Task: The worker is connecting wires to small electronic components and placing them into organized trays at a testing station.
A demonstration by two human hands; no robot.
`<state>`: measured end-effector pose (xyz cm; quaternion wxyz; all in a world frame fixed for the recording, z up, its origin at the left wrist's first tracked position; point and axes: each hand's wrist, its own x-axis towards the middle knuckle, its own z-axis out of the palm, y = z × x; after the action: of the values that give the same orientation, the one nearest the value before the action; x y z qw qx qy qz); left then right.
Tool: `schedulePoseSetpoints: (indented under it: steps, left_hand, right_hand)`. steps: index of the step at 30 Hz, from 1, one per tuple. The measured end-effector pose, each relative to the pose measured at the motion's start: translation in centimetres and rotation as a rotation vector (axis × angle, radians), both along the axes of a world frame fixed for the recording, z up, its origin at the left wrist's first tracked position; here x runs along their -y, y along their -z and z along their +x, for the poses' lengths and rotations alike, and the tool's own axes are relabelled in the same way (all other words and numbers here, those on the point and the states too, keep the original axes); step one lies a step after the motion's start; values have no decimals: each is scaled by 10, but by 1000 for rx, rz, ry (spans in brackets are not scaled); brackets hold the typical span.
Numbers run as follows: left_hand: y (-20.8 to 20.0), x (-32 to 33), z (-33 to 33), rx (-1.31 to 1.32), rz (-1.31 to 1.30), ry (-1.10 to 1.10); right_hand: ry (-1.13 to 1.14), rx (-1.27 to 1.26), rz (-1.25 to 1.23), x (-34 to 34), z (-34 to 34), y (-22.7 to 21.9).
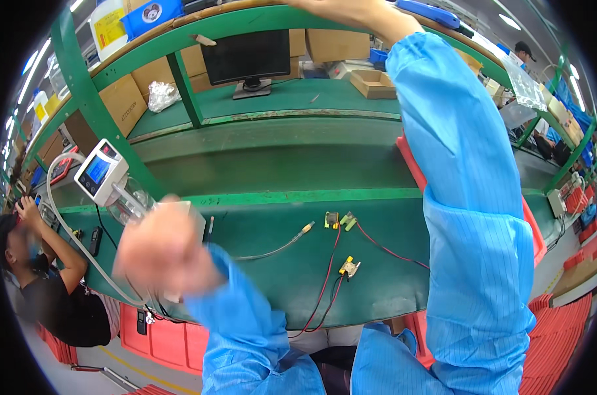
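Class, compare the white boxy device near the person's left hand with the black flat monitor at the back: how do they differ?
The screen of the white boxy device is lit blue; that of the black flat monitor is dark.
The device is smaller than the monitor.
The device leans at an angle, beside the blurred left hand; the monitor stands upright on the green shelf.
Both have a rectangular screen.

Bright ceiling tubes; left fingers motion-blurred; edges bowed.

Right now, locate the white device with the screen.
In the head view, the white device is at left, up-left of the left hand, by a green post.
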<state>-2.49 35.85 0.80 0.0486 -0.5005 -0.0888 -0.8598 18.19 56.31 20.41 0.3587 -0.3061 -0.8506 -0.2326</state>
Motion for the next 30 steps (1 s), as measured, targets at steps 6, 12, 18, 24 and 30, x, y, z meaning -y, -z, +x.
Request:
schedulePoseSetpoints:
  steps: [6,12,18,24,30]
  left_hand:
    - [-22,102,78,-392,414,211]
    - [-17,95,103,-271,554,405]
    - [-14,106,77,-400,531,474]
    - [-6,89,70,-496,502,861]
    - [0,86,56,-581,390,1136]
  right_hand:
    - [140,129,117,-17,14,13]
    - [37,-13,371,-31,24,59]
    - [-242,-226,298,23,15,175]
    - [-73,-59,-512,54,69,365]
    - [33,-235,-784,78,72,413]
